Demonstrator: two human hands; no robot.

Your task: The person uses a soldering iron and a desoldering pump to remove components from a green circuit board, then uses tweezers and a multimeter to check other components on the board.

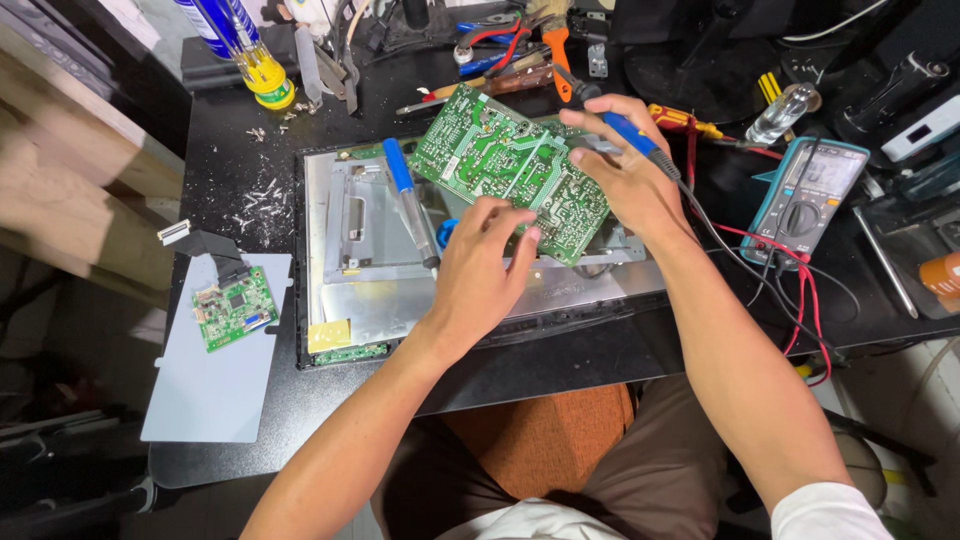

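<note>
Left hand (pixel 480 262) reaches in from the near edge, palm down, fingers curled, fingertips pressing the near edge of the green circuit board (pixel 510 165); thumb tucked under, so whether it pinches the board can't be told. Right hand (pixel 628 170) comes in from the right, forearm angled far-left, fingers clamped on a blue-handled soldering iron (pixel 640 145), held like a pen. Its tip is hidden behind the fingers at the board's right edge. Hands sit near each other, apart, one on each side of the board.

The board is tilted, solder side up, lying over the opened monitor back (pixel 375 290), a shallow black-rimmed shell with a bare metal plate inside. Also in the shell: a blue-handled screwdriver (pixel 410 205) left of the board and a yellow tape patch (pixel 330 335) at the near-left corner. Something blue under the left hand is mostly hidden.

Left, a small green board (pixel 235 308) sits on a grey sheet (pixel 215 385), ribbon cable (pixel 205 242) attached. Right, a teal multimeter (pixel 805 195) with red and black leads. Far edge: yellow-handled screwdriver (pixel 262 72), pliers (pixel 555 45), partly cut off. Loose screws (pixel 262 200) scattered on the black table (pixel 560 360).
</note>
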